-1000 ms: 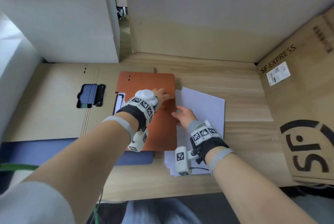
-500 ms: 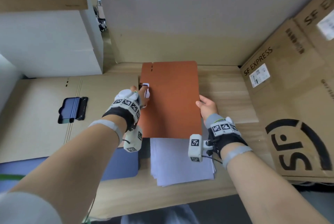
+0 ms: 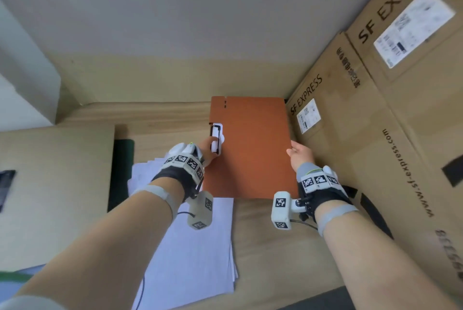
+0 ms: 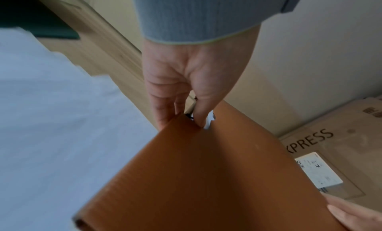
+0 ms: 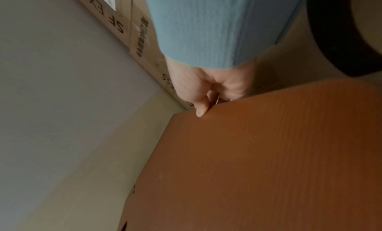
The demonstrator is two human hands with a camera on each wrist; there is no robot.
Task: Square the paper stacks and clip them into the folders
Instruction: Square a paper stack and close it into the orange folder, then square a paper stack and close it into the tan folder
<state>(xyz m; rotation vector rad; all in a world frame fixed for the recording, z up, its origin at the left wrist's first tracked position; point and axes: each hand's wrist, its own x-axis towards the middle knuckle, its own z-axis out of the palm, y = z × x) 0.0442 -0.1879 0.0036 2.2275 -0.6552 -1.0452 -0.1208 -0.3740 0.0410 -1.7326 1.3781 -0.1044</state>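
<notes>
orange folder — both hands pinch edges | head view only: paper stack (loose)

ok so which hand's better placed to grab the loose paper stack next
Left, probably. The left hand holds the orange folder at its clip edge, right above the paper stack. The right hand grips the far edge beside the boxes, away from the paper.

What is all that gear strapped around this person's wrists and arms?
Each wrist wears a black band topped with a white block of square black-and-white markers. A white, marker-tagged camera pod hangs below each wrist, trailing a thin black cable. Grey straps circle both forearms. The wrist views show a ribbed blue-grey cuff edged in pale green. The fingers are bare.
</notes>
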